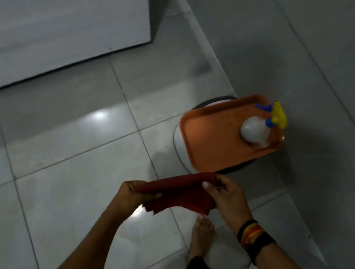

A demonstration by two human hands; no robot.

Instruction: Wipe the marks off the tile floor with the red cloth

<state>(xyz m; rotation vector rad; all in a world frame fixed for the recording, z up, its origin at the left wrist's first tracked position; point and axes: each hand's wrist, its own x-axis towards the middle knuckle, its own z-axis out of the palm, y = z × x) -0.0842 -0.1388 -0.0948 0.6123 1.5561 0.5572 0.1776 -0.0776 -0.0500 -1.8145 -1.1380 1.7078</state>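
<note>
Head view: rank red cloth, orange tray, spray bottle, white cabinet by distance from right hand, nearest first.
1. red cloth, held in the right hand
2. orange tray, just beyond, up-right
3. spray bottle, on the tray's far right
4. white cabinet, far upper left

Open tile floor (65,149) lying to the left; stool and wall crowding the right.

Bare tiles are stretching clear from below the red cloth (180,195) out to the left edge and up to the white cabinet (52,31) closing off the far side. To the right, an orange tray (214,147) carrying a spray bottle (256,132) is sitting on a round stool (179,149), just beside the tiled wall (318,48). A bare foot (200,233) is standing on the near tiles below the cloth.
</note>
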